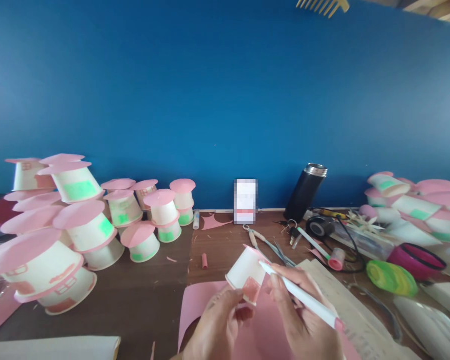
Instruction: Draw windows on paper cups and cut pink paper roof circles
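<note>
Both hands work at the near middle of the desk (146,305). Fingers of our left hand (217,320) pinch the paper cup (243,272) tipped sideways, probably so its wall faces the white pen (303,296) that our right hand (300,320) fingers grip writing-style.

A matt, deep blue wall (225,100) rises behind a dark brown wooden worktop (135,300) in soft, even light. A pale strip (217,210) lines their join; bare timber (435,7) shows at upper right.
</note>
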The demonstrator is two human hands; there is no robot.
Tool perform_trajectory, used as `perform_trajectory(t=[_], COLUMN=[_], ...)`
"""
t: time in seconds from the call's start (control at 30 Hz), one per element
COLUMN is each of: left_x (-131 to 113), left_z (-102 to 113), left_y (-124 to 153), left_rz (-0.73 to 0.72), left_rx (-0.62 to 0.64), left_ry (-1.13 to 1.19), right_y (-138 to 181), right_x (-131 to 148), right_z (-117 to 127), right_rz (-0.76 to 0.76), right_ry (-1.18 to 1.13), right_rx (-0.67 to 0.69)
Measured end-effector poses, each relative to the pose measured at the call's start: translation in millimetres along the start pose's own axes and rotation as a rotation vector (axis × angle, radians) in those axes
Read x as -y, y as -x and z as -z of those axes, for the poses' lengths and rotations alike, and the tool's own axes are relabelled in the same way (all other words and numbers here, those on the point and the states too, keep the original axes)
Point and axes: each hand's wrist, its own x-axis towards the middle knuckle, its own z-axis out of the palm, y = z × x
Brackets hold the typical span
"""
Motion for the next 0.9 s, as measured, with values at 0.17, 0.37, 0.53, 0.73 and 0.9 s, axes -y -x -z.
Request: perform_trajectory(t=[0.17, 0.37, 0.53, 0.73, 0.9], left_x=[-0.4, 1.4, 1.7, 1.3, -0.1], left_z=[1.7, 4.5, 5.9, 3.4, -0.8], left_y=[-0.9, -0.5, 0.9, 1.2, 1.0], left_rz=[-0.003, -0.036, -0.055, -0.06, -0.019], left_rx=[0.015, 0.066, 0.1, 0.073, -0.008], left_ry=[0.001, -0.014, -0.052, -0.014, 0.036], right_y=[-0.7, -0.2, 0.1, 0.2, 0.2], right_x=[-1.6, -2.0, -2.4, -2.3, -2.3], right_z=[-0.6, -0.4, 0.2, -1.5, -1.4], right_rz=[0.01, 0.005, 0.012, 0.024, 0.039], right_ry=[0.001, 0.004, 0.021, 0.026, 0.025], right_rx=[0.002, -0.003, -0.002, -0.006, -0.014])
